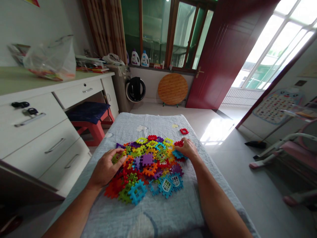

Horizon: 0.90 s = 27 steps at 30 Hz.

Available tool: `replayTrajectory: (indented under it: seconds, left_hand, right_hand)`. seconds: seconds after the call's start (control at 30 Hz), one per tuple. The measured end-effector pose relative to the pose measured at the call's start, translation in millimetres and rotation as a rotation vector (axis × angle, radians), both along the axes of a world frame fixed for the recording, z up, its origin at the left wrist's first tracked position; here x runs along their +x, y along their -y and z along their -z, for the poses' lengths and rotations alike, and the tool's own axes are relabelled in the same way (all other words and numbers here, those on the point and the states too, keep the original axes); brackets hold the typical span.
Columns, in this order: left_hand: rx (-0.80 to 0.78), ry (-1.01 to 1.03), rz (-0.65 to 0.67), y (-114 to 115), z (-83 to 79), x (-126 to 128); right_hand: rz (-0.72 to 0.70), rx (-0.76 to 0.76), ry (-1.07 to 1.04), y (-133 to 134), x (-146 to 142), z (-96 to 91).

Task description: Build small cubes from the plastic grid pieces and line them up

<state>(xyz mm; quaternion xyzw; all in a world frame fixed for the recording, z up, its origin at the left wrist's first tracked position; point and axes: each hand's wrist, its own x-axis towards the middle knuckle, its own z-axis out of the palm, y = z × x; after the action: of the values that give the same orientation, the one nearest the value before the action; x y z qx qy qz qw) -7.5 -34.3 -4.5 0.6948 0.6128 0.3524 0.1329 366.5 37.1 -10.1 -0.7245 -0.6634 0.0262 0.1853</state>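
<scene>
A heap of colourful plastic interlocking building tiles (147, 159) with toothed edges lies on the cloth-covered table. At the heap's left side, my left hand (106, 167) has thumb and fingers curled around a green tile (116, 158). On the opposite side my right hand (188, 149) pinches a red tile (178, 143), above a blue tile (178, 154) at the heap's edge. A single red tile (184, 131) rests apart, beyond my right hand. Blue tiles with white window grids (166, 185) lie at the near side.
The pale blue cloth (148, 219) covers the table to its edges. To the left are a white desk (53, 145), a red stool (95, 132) and a washing machine (123, 84). A round wooden board (172, 88) leans by the red door (223, 49). A pink-seated chair (292, 148) stands right.
</scene>
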Motion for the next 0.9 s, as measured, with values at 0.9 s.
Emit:
replayTrajectory:
  seconds: [0.9]
  left_hand:
    - [0.043, -0.001, -0.008, 1, -3.3, 1]
  right_hand:
    - [0.245, 0.086, -0.097, -11, 25, -2.1]
